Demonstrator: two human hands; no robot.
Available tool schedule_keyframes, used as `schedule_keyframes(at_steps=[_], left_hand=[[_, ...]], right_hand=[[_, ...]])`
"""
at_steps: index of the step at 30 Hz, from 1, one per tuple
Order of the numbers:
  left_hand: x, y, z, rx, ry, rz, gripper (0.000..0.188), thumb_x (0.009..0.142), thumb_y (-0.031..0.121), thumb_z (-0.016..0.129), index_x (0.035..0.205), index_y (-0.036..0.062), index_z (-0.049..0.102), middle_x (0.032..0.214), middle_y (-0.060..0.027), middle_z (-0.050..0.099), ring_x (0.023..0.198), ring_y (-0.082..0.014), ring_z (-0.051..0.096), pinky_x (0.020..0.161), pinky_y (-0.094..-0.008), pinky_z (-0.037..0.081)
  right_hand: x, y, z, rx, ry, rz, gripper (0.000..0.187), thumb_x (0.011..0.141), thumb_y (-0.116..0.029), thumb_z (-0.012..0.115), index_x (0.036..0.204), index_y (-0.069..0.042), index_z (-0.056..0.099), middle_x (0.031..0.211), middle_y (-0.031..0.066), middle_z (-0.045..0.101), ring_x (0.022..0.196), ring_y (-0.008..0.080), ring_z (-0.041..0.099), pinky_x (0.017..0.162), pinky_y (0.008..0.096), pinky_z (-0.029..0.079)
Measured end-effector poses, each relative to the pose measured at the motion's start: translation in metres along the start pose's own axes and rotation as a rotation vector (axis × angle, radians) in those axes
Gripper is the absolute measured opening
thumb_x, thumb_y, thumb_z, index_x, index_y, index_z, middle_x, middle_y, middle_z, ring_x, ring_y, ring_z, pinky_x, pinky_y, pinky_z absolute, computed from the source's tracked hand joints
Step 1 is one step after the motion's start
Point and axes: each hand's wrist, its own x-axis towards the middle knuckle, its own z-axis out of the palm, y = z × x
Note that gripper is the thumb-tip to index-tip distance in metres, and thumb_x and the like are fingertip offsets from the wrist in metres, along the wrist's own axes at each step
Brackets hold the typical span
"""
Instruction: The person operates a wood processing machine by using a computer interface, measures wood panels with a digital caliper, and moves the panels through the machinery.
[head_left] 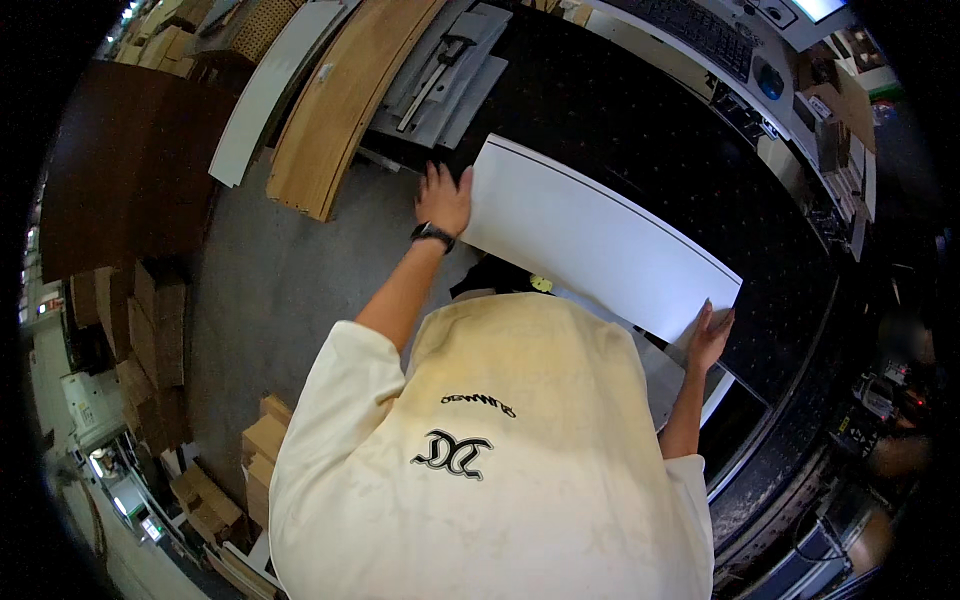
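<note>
A long white board lies slantwise in front of me on the black work surface, with a narrow groove along its far edge. My left hand, wearing a dark wristwatch, is at the board's left end. Its fingers are stretched and apart, and the side of the hand rests against that end. At the near right corner my right hand holds the board, its thumb and a finger showing at the edge. The other fingers of that hand are partly hidden.
Left of the black work surface are a wooden plank, a white strip and grey panels with a caliper on them. A keyboard and mouse sit at far right. Cardboard boxes are stacked at left.
</note>
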Motion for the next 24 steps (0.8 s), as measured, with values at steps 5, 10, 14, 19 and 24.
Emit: schedule_keyframes(at_steps=[5,10,14,19,24], left_hand=[[-0.058,-0.044,-0.028,-0.314,0.028,-0.007,0.064,0.108,0.048,0.051,0.144,-0.0042,0.057,0.148,-0.0266,0.058,0.136,-0.0422,0.055,0.117,-0.0461,0.040],[-0.078,-0.050,-0.011,-0.519,-0.081,0.228,0.063,0.094,0.026,0.079,0.146,-0.0005,0.055,0.140,-0.0229,0.061,0.130,-0.0380,0.059,0.111,-0.0451,0.047],[-0.084,-0.048,-0.014,-0.355,-0.058,0.304,0.083,0.079,0.029,0.092,0.148,0.0059,0.053,0.143,-0.0186,0.053,0.129,-0.0361,0.056,0.104,-0.0474,0.053],[-0.075,-0.058,-0.010,-0.273,-0.091,0.362,0.094,0.078,0.037,0.094,0.153,0.0045,0.048,0.137,-0.0208,0.053,0.127,-0.0386,0.054,0.106,-0.0470,0.049],[-0.071,-0.035,-0.020,-0.401,-0.043,0.136,0.052,0.095,0.039,0.077,0.131,0.0020,0.068,0.119,-0.0188,0.063,0.113,-0.0352,0.062,0.096,-0.0448,0.052]], right_hand=[[-0.005,-0.007,0.001,-0.025,0.005,0.012,0.089,0.101,-0.061,0.061,0.155,0.008,0.042,0.156,0.0299,0.048,0.143,0.0442,0.049,0.119,0.0470,0.041],[0.000,0.021,0.004,0.048,0.063,0.008,0.080,0.096,-0.045,0.077,0.148,0.009,0.049,0.150,0.0346,0.049,0.138,0.0472,0.051,0.114,0.0502,0.045],[0.008,0.030,0.013,-0.015,0.110,0.032,0.079,0.088,-0.043,0.085,0.140,0.010,0.057,0.135,0.0352,0.056,0.124,0.0500,0.058,0.103,0.0565,0.050],[0.012,0.032,0.019,-0.015,0.139,0.045,0.075,0.083,-0.042,0.089,0.131,0.010,0.064,0.124,0.0356,0.062,0.112,0.0518,0.063,0.097,0.0562,0.052],[0.014,0.054,0.042,0.069,0.322,-0.092,0.072,0.071,-0.038,0.097,0.119,0.007,0.067,0.104,0.0314,0.065,0.094,0.0497,0.065,0.079,0.0550,0.055]])
